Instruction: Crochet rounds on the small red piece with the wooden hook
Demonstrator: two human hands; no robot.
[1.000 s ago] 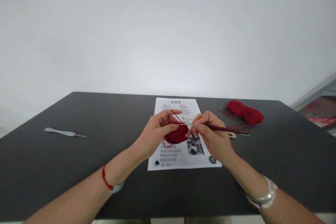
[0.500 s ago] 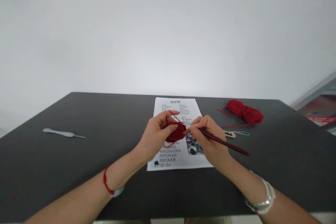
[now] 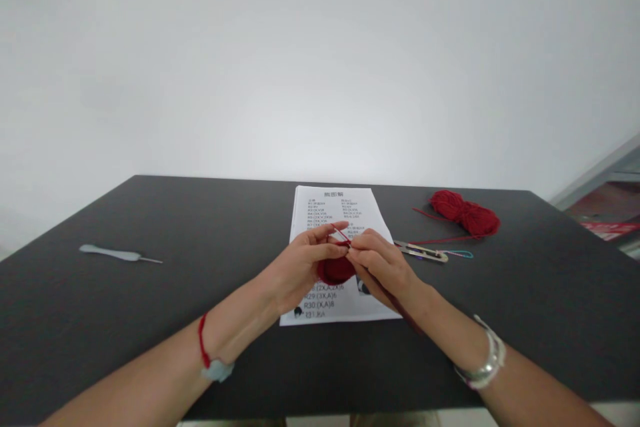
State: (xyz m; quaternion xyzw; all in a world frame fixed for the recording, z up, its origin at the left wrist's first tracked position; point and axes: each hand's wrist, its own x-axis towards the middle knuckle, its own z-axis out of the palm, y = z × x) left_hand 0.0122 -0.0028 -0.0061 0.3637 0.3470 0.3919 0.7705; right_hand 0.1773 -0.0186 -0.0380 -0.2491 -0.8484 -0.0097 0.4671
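Over the paper (image 3: 345,311) near the middle of the tabletop's (image 3: 215,227) far edge, the left hand (image 3: 295,268), half curled, pinches a red crochet piece (image 3: 336,272). The right hand (image 3: 386,268) closes around a dark hook (image 3: 399,307). Red yarn (image 3: 467,215) lies toward the far right corner.

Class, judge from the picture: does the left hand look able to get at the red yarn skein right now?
Probably not easily: the left hand holds a red crocheted piece, and the right hand sits between it and the red yarn skein.

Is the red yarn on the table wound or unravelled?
Mostly wound: the yarn forms a bundle cinched at its middle, with two strands trailing.
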